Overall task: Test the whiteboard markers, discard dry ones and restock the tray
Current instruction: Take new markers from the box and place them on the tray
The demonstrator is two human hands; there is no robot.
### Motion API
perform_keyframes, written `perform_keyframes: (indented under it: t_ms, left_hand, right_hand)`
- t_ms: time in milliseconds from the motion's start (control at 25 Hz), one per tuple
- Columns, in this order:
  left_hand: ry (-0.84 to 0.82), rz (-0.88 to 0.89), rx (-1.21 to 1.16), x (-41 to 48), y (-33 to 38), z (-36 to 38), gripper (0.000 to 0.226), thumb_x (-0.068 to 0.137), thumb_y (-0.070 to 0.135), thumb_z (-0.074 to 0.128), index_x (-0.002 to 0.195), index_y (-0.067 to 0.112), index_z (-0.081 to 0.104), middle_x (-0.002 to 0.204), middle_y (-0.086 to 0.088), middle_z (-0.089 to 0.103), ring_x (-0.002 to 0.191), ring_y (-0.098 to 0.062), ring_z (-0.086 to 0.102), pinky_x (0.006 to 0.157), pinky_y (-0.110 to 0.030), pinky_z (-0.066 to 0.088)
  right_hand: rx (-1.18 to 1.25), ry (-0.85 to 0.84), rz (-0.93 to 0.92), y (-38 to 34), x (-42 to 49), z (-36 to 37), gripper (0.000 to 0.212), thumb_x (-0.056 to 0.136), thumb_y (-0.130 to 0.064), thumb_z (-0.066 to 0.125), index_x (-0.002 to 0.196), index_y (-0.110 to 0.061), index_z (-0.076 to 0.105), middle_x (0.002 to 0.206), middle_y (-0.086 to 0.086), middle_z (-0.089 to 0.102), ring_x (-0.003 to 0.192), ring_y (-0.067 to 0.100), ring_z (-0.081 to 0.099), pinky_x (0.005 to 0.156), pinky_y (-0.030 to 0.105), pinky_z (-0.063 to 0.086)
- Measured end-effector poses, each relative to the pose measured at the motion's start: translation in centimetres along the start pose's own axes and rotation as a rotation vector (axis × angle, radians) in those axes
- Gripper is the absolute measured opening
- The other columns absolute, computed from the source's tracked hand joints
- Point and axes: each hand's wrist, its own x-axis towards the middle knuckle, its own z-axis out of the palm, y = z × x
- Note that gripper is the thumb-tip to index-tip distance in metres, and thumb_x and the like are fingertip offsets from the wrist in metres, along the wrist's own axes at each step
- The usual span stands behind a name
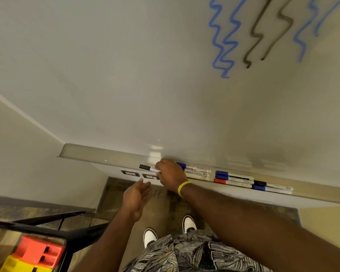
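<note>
Right grip [169,173] pinches a black-capped marker [148,168] at the front edge of the tray [106,159] (cap pointing left). Left grip [136,197] hovers just below, fingers relaxed, holding nothing. Further right in the tray lie more markers: a blue-capped cluster [197,171], a blue pair [234,176], a red-capped one [232,182].

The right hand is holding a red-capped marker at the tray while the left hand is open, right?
Not quite. The head view shows the marker in the right hand has a black cap, not red. It is at the tray, and the left hand is open.
</note>
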Motion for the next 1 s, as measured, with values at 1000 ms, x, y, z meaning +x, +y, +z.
perform_keyframes:
  t_ms: [1000]
  left_hand:
    - [0.185,0.511,0.993,-0.3,-1.0,-6.3,0.04,0.096,0.032,0.06,0.132,0.017,0.054,0.126,-0.002,0.062,0.118,-0.019,0.058,0.095,-0.033,0.048]
  right_hand:
    - [-0.012,0.145,0.033,0.7,-0.9,-0.5,0.036,0.083,0.001,0.058,0.116,-0.01,0.066,0.113,0.008,0.065,0.109,0.026,0.054,0.094,0.037,0.045]
